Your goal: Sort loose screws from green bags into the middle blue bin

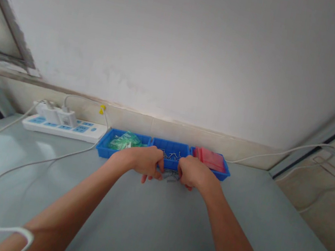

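Observation:
Small metal screws [170, 175] lie in a loose cluster on the grey tabletop, in front of the middle blue bin [170, 145]. To the left of them is my left hand [147, 161], palm down, with thumb and index finger bent and a gap between them; the fingertips reach the cluster's edge. On the other side my right hand [193, 171] is curled, its fingertips close together at the screws. What it pinches, if anything, is hidden. More screws [172, 156] show inside the middle bin.
The left blue bin [105, 149] contains green plastic bags [126, 140]; the right blue bin [222, 175] contains pink-red packets [210, 159]. A white power strip [65, 127] with plugged-in adapters stands at the left. A white cable [10, 171] loops across the tabletop [148, 234]. A wall rises behind.

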Tool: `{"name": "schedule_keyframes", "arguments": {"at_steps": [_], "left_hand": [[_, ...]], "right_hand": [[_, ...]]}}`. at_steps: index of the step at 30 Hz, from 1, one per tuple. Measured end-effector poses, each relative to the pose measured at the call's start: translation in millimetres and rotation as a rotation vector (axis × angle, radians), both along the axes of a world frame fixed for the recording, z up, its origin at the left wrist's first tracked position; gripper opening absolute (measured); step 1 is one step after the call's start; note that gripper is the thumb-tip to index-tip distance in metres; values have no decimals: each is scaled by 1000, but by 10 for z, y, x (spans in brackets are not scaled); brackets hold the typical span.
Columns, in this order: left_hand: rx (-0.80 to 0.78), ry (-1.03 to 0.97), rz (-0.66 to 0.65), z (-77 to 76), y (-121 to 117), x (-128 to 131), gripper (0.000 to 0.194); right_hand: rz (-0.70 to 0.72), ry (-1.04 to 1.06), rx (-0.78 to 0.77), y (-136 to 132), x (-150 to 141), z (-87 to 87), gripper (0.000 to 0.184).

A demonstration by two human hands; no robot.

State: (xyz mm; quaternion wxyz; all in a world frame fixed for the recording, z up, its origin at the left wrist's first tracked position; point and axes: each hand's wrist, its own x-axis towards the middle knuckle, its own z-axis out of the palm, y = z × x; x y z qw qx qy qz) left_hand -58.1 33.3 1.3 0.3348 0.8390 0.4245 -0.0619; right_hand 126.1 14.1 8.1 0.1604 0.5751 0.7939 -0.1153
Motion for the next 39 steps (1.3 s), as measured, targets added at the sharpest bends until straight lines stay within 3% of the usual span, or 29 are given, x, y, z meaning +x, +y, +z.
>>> {"name": "schedule_keyframes", "arguments": {"at_steps": [3,7,9,13,14,16,21,30,35,39], "left_hand": [[2,15,-15,-3,6,5,19],[9,37,-21,28,-12,11,22],[11,41,-22,49,-24,12,23],[62,-10,-42,54,-25,28,21],[93,-32,-48,45,-22,38,19],[145,-69,-58,19,-17,70,16],[209,-55,-87,-32,-57,204,16],[356,39,-99,-86,-121,332,16],[400,5,-114,-194,-88,345,13],[406,-3,-114,-197,-105,354,16]], "right_hand": [[15,-3,-6,6,-20,-28,33],[38,51,-61,3,43,7,15],[30,198,-125,17,128,35,11],[0,704,-219,115,354,23,5],[-15,821,-223,148,406,4,5],[-63,997,-217,211,487,-39,23],[-138,1199,-143,294,578,-117,45],[-213,1288,12,398,706,-249,48],[-153,1103,136,420,722,-230,36],[-127,967,230,410,713,-184,31]]}}
